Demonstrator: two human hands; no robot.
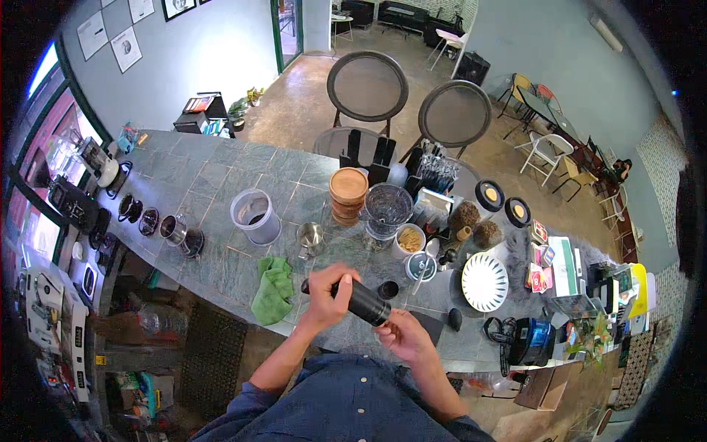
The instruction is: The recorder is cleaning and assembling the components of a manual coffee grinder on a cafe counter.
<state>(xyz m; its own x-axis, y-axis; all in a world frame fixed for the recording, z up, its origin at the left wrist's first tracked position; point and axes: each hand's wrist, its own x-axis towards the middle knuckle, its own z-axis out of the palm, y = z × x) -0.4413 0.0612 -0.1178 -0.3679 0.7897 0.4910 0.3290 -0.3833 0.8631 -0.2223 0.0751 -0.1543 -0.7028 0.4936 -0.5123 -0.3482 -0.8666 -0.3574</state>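
My left hand [331, 295] is wrapped round a black cylindrical hand coffee grinder [367, 303], held slantwise above the near edge of the counter. At its lower right end, the fingertips of my right hand [405, 336] pinch the rim. Just beyond the grinder stands a small black cup [388, 289]. A crumpled green cloth [272, 290] lies left of my left hand. Farther off are a shiny metal mug [310, 237] and a translucent tub [255, 216] with something dark at its bottom. My palms hide part of the grinder.
Stacked wooden pieces [347, 193] and a clear ribbed glass vessel [388, 210] stand at the counter's far side. To the right are a striped white plate [484, 282] and a black device with a blue screen [532, 340]. Coffee equipment [175, 231] lines the left side.
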